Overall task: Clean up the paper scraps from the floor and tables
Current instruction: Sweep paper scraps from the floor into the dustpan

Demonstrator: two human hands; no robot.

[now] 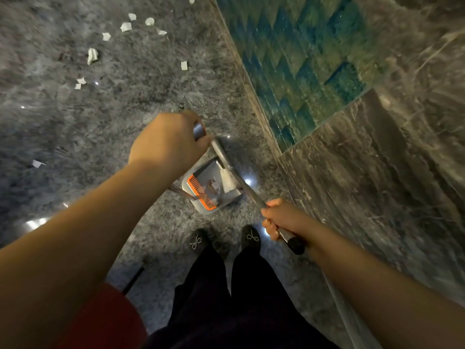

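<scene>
Head view: both hands on tools, no sweeping started by the look of it. Left hand [168,144] has its grip curled round the top of a metal handle [199,130]. Can't tell for sure whether that pole runs to the dustpan or the broom. Right hand [281,219] has its grip wrapped round a second pole [241,183] near its black end cap; this pole runs diagonally across the dustpan [203,190], grey with an orange comb edge, sitting just ahead of the shoes [250,238].

Paper scraps [125,26] lie scattered on the grey marbled floor [75,127], well apart from the dustpan, mostly toward the upper left; one stray [37,163] at far left. Tiled wall [302,71] close on the right.

Judged step: tools picked up, carrying them to the mess. Next move: walk toward the scraps, set the pan down beside the cluster, sweep inward. Light scraps will likely scatter if swept fast. No counter in view.
</scene>
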